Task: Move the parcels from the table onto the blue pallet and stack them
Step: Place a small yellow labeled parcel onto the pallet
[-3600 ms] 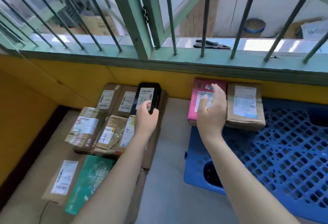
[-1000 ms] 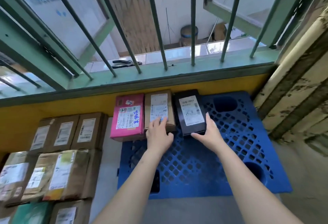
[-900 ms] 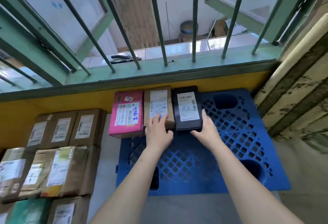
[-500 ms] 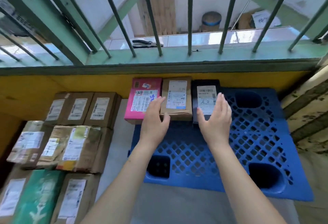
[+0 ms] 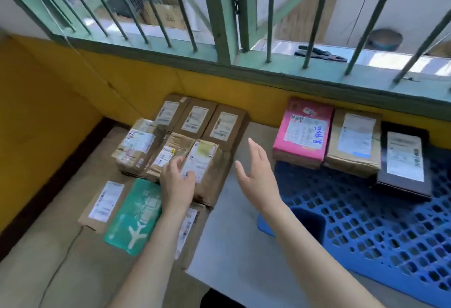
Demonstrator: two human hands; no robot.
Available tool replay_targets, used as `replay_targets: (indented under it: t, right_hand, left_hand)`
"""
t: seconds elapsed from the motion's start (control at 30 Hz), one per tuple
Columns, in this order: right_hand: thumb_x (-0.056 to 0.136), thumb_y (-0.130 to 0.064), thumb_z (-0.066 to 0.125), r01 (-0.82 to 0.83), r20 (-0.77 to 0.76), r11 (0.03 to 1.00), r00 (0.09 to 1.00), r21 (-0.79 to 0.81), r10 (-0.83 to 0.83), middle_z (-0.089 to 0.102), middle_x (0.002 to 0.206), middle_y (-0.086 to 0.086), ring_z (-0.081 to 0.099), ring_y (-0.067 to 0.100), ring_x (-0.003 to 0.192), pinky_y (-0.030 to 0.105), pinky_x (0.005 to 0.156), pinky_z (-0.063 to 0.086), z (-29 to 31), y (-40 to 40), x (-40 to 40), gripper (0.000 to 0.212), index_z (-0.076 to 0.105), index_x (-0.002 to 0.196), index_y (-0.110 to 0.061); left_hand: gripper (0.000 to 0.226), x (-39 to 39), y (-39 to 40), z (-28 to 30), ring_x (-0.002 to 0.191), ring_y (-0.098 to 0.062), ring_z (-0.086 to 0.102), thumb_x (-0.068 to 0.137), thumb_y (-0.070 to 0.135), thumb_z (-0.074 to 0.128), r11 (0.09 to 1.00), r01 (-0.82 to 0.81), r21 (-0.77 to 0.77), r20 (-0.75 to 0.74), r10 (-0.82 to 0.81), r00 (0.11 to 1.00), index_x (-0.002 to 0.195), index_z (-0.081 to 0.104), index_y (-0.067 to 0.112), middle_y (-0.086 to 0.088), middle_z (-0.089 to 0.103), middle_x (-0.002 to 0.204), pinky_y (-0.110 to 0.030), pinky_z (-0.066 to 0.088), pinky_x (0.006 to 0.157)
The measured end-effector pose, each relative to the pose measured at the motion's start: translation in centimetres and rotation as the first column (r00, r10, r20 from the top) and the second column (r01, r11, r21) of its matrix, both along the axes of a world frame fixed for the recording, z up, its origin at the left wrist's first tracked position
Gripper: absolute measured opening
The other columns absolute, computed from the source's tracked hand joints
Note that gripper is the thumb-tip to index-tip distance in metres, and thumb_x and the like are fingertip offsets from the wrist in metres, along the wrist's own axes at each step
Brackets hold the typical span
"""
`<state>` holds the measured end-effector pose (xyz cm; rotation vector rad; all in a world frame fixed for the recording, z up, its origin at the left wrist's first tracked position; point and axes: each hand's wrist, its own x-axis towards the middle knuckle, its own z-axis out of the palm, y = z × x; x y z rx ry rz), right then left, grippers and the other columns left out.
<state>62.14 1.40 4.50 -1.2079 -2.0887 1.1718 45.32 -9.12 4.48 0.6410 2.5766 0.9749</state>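
Parcels on the blue pallet now number three — a pink parcel, a brown parcel and a black parcel sit in one row along its far edge, under the yellow wall. Half a second ago I had both hands at that row, squaring the black one in; now, in the head view, I have swung back to the table and the hands have come with me.

My left hand is down on the taped parcel at the near right of the middle cluster, fingers spread over its label and the hand's heel at its near edge. It touches rather than grips — I see no fingers wrapped round an edge yet. My right hand hovers open, palm turned left, over the grey strip between table and pallet, holding nothing.

So the black parcel's placement is finished, I judge, and the next pick is starting. Plenty remains on the table: three brown boxes at the back, the taped cluster, a teal parcel and its neighbours in front. Nothing is stacked yet; the pallet holds only a single layer, so most of the work lies ahead.
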Motion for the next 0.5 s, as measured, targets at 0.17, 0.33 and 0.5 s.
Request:
replay_targets:
  t: [0.17,0.33,0.5]
  right_hand:
    - [0.097,-0.033,0.054,0.057,0.070,0.948,0.997,-0.313,-0.037,0.022,0.162,0.000,0.029,0.017,0.144,0.035,0.117,0.028,-2.5,-2.4,-7.5,0.074,0.014,0.157,-0.017]
    - [0.097,-0.026,0.051,0.096,0.171,0.884,0.985,-0.458,-0.018,0.022,0.162,0.004,0.042,0.023,0.134,0.038,0.111,0.036,-4.4,-4.5,-11.5,0.075,0.009,0.157,-0.016]
    - [0.095,-0.018,0.051,0.079,0.156,0.852,0.988,-0.518,0.003,0.053,0.141,0.000,0.058,0.022,0.113,0.036,0.090,0.051,-4.9,-6.0,-12.5,0.068,0.019,0.154,-0.027]
  left_hand:
    - [0.050,-5.6,-0.9,-3.0,0.120,-0.026,0.048,0.089,0.021,0.058,0.987,0.117,-0.111,0.033,-0.114,0.993,0.138,0.046,0.019,-0.008,0.043,0.136,-0.036,0.043,0.091]
    - [0.049,-6.9,-1.7,-4.7,0.129,-0.028,0.045,0.092,0.027,0.054,0.947,0.224,-0.230,0.108,-0.204,0.973,0.139,0.047,0.015,-0.009,0.040,0.146,-0.039,0.044,0.095]
    - [0.055,-7.3,-2.0,-5.1,0.126,-0.025,0.045,0.089,0.029,0.053,0.923,0.304,-0.235,0.176,-0.267,0.947,0.142,0.045,0.017,-0.005,0.046,0.141,-0.039,0.044,0.096]
